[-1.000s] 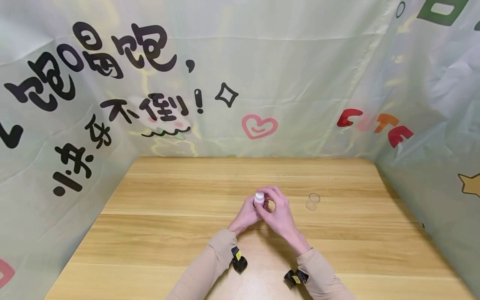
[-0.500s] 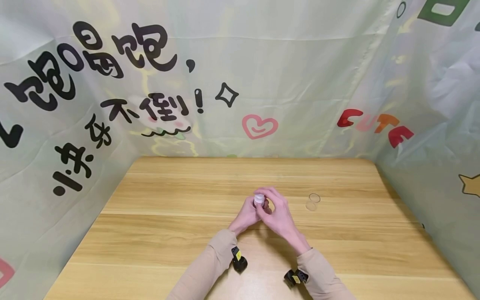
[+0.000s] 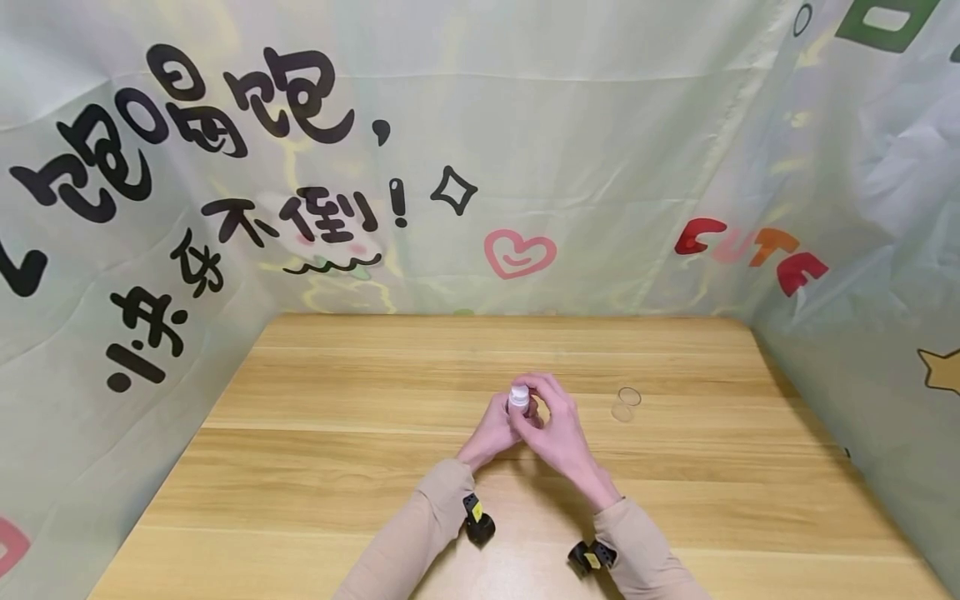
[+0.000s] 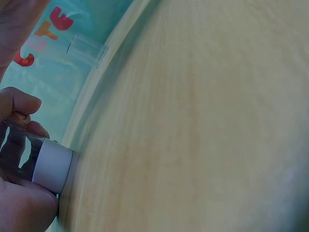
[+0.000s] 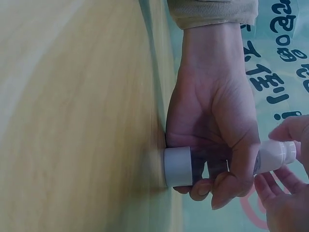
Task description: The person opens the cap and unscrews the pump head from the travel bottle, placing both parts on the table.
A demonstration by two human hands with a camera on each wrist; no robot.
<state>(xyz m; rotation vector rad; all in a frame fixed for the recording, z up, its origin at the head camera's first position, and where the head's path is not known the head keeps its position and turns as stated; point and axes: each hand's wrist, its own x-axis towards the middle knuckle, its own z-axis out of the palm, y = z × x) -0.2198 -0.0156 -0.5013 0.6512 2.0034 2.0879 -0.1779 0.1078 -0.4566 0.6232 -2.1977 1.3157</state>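
Note:
My left hand grips a small clear bottle round its body, and its wide white base shows beyond the palm in the right wrist view. That base sits right at the tabletop. At the other end is the bottle's white stepped top, which my right hand holds between thumb and curled fingers. In the left wrist view the white base sticks out past the left fingers. The bottle's middle is largely hidden behind the left hand.
A clear open-ended cylinder, like a transparent cap, stands on the wooden table to the right of my hands. Printed cloth walls close off the back and both sides. Each wrist carries a small black camera.
The white top dipped lower half a second ago and stands higher again now, with the right fingers moving along with it. Left hand, arms and clear cylinder stay in place.

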